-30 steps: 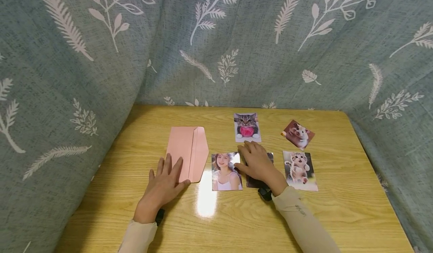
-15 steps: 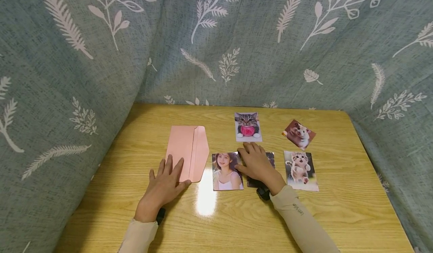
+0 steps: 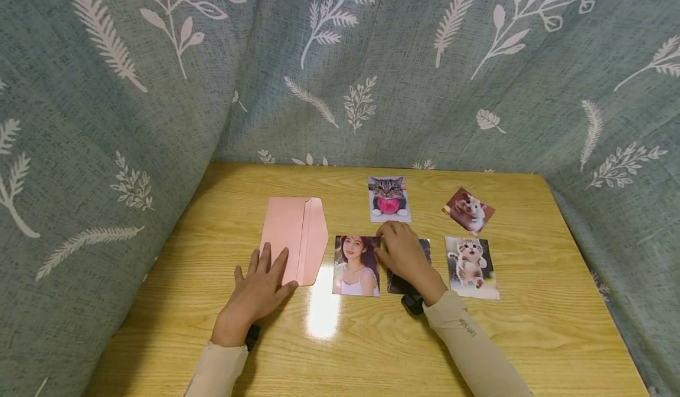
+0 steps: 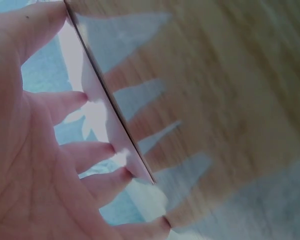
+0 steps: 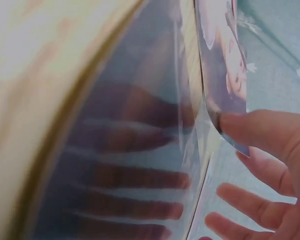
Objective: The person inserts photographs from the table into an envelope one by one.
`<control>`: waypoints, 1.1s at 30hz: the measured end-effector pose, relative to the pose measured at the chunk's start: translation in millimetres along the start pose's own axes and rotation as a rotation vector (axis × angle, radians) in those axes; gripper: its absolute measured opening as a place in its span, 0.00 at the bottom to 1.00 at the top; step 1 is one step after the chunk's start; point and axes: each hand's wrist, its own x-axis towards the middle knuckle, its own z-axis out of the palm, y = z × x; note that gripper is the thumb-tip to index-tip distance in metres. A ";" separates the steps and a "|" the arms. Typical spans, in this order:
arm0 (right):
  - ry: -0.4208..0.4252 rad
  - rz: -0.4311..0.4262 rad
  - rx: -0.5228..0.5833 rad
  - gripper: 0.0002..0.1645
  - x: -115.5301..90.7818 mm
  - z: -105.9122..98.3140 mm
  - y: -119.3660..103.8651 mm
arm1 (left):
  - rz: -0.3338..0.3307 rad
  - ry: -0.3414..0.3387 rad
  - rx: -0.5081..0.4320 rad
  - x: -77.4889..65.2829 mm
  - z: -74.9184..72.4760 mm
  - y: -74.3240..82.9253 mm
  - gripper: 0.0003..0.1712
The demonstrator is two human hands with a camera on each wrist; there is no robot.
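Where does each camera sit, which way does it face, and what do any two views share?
Head: worn on the head, facing forward and down at the table and curtain; left hand, right hand and sleeves show.
Left wrist: on that wrist, facing the pink envelope edge; the left hand's palm side shows.
Right wrist: on that wrist, facing the portrait photo, pinched at a corner; the right hand shows.
Shared: head and right wrist both show the portrait photo.

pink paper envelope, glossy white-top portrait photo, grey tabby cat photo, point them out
Pink paper envelope (image 3: 287, 229), head view: flat body beside the flap
Glossy white-top portrait photo (image 3: 356, 268), head view: middle of the print
Grey tabby cat photo (image 3: 389, 200), head view: middle of its printed side
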 end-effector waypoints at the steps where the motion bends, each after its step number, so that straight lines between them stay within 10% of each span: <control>1: 0.003 0.011 0.032 0.18 0.4 0.1 0.2 | -0.001 -0.001 -0.003 0.2 0.1 -0.1 0.43; 19: 0.022 0.275 0.751 0.10 1.4 -8.5 -1.6 | -0.005 -0.008 -0.027 1.1 1.1 -2.2 0.44; 33: -0.029 0.344 1.082 0.17 14.0 -3.6 0.4 | -0.003 -0.001 -0.043 -1.1 -1.0 -2.2 0.44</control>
